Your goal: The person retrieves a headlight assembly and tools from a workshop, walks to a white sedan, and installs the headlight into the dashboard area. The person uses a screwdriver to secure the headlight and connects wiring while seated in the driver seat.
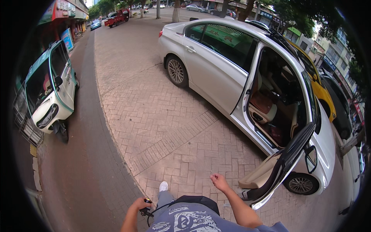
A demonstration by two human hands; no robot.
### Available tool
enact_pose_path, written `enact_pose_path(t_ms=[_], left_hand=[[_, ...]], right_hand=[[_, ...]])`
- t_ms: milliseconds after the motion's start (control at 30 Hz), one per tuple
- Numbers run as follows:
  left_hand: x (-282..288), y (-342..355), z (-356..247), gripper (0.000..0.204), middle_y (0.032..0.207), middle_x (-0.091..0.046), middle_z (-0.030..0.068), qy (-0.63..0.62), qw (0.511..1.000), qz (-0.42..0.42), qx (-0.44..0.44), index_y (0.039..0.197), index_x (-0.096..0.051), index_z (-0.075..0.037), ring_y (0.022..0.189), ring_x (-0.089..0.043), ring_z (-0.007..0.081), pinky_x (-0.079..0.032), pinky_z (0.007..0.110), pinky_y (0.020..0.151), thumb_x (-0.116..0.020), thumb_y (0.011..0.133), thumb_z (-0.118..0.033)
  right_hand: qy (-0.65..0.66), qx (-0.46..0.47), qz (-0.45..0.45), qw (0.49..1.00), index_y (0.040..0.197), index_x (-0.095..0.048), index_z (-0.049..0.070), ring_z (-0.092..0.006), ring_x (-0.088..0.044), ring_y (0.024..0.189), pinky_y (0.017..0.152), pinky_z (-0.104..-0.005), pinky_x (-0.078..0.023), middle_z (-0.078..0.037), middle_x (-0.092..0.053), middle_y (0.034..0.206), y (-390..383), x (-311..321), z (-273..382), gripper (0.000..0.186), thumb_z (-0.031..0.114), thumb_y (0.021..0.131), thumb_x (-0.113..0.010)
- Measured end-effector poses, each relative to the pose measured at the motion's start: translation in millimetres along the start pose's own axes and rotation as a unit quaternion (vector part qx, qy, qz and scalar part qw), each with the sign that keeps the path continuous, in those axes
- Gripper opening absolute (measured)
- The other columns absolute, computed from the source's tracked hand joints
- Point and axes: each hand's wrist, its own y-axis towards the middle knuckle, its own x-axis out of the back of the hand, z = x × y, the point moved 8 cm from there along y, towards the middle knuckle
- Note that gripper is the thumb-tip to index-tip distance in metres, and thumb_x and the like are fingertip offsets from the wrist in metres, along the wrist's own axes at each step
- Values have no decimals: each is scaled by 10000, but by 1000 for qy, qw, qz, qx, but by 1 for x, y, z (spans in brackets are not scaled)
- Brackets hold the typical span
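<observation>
My left hand [140, 204] is low in the picture, its fingers wrapped round a small black object [146, 211] with a yellowish spot near its top. A thin dark cable runs from there toward my body; what kind of object it is I cannot make out. Held out in front of me, my right hand [220, 182] has its fingers pinched together, and anything between them is too small to name. Just right of that hand is the open front door [276, 170] of a silver sedan [216, 71]; hand and door are apart. Brown and cream seats [264, 101] show through the doorway.
Brick paving [154, 116] lies between me and the sedan. A white and teal three-wheeler [54, 96] stands at the left on a darker lane. Behind the sedan are a yellow car [327, 98] and tree trunks. A red truck [116, 18] is far off.
</observation>
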Motion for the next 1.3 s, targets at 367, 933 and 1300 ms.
enact_pose_path(t_ms=[367, 933, 1300], left_hand=[[122, 214, -473, 708, 1093, -726, 204, 452, 844, 110, -268, 1192, -675, -78, 1037, -691, 365, -545, 440, 874, -811, 694, -563], [-41, 377, -942, 645, 925, -735, 183, 445, 803, 250, -309, 1136, -674, 0, 843, -728, 291, -575, 400, 728, -777, 805, -544], [-227, 387, -1171, 302, 762, -583, -32, 305, 831, 416, -209, 974, -674, -71, 569, -505, 78, -418, 268, 415, -659, 977, -373]], right_hand=[[129, -362, -227, 895, 847, -703, 22, -183, -604, 492, 429, -352, -475, -85, -630, 610, -27, 115, -110, 207, 209, 898, -630], [374, -486, -324, 721, 787, -673, 21, -166, -565, 475, 398, -344, -428, -72, -603, 618, 119, 94, -131, 198, 153, 931, -640], [374, -568, -336, 652, 618, -633, -8, -211, -601, 470, 413, -378, -455, -122, -634, 597, 195, 132, -138, 246, 43, 857, -657]])
